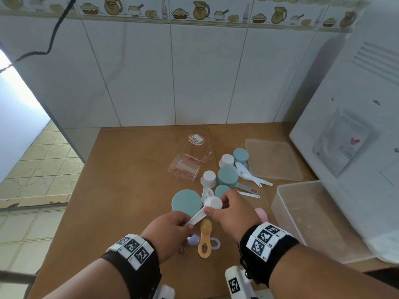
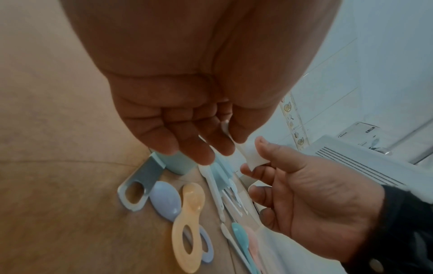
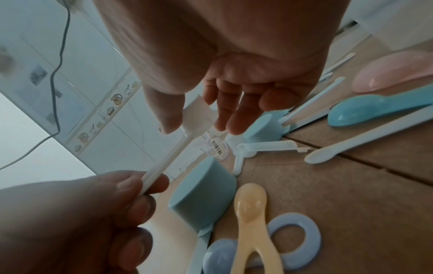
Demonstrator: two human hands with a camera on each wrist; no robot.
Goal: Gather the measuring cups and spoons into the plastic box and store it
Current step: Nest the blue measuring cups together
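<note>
Both hands are holding one white cup [image 1: 213, 202] above the table [image 1: 121, 190]: the left hand [image 1: 172, 228] is pinching its handle, the right hand [image 1: 234, 209] is gripping its bowl. The box [image 1: 302, 214] is sitting empty at the right, lid [image 1: 273, 158] off behind it. The other cups [image 1: 227, 177] and spoons [image 1: 248, 174] are lying scattered, so nearly all the gathering is remaining.

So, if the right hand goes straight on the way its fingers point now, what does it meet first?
Probably the small teal cup just beyond the fingertips of the right hand, which holds the white measuring cup; depth is unclear, so it might pass above it.
</note>
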